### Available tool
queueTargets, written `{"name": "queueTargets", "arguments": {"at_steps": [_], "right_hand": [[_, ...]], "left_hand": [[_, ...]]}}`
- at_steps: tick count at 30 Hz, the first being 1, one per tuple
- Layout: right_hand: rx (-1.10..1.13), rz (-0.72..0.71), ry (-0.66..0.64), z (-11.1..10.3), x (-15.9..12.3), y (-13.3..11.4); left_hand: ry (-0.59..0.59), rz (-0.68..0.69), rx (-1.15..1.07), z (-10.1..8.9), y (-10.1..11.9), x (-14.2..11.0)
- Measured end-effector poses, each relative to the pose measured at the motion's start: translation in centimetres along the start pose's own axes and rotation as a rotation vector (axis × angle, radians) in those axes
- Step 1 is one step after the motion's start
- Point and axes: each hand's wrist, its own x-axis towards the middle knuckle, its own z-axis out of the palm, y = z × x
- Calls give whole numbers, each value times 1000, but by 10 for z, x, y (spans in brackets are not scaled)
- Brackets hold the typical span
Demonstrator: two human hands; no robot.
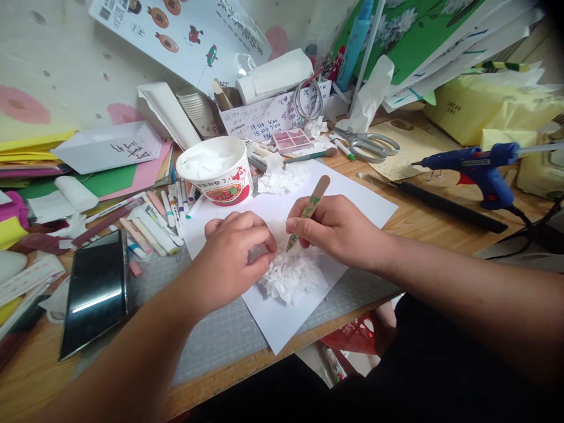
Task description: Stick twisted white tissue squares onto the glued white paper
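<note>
My right hand [337,229] grips a flat tan stick [321,188] with a green pattern, rounded at the top and narrowing to a point below. The stick's lower tip is at a fluffy mound of crumpled white paper bits [288,279]. My left hand [238,249] is beside the mound, fingers curled and thumb and forefinger drawn together at its edge. What they pinch, if anything, is too small to tell. Beneath the mound is a white paper sheet [282,329]. More torn white paper bits [284,176] sit behind my hands.
A paper bowl [227,191] with white paper inside stands behind my left hand. Markers [152,229] and a dark-screened device [94,288] lie at left. Scissors [370,144], a black stick [453,205] and a blue glue gun [480,167] are at right. A grey cutting mat [207,346] lies under the sheet.
</note>
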Motion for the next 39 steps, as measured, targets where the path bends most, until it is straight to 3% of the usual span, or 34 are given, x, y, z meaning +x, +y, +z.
{"name": "queueTargets", "arguments": {"at_steps": [7, 11, 16, 25, 39], "right_hand": [[-79, -67, -41, 1, -2, -3], [-79, -96, -45, 3, 1, -1], [85, -1, 24, -7, 0, 0], [72, 7, -105, -6, -13, 14], [355, 146, -123, -2, -13, 18]], "left_hand": [[44, 47, -61, -1, 5, -1], [70, -4, -29, 4, 8, 0], [98, -72, -4, 10, 8, 3], [125, -70, 4, 14, 4, 4], [128, -42, -80, 12, 5, 3]]}}
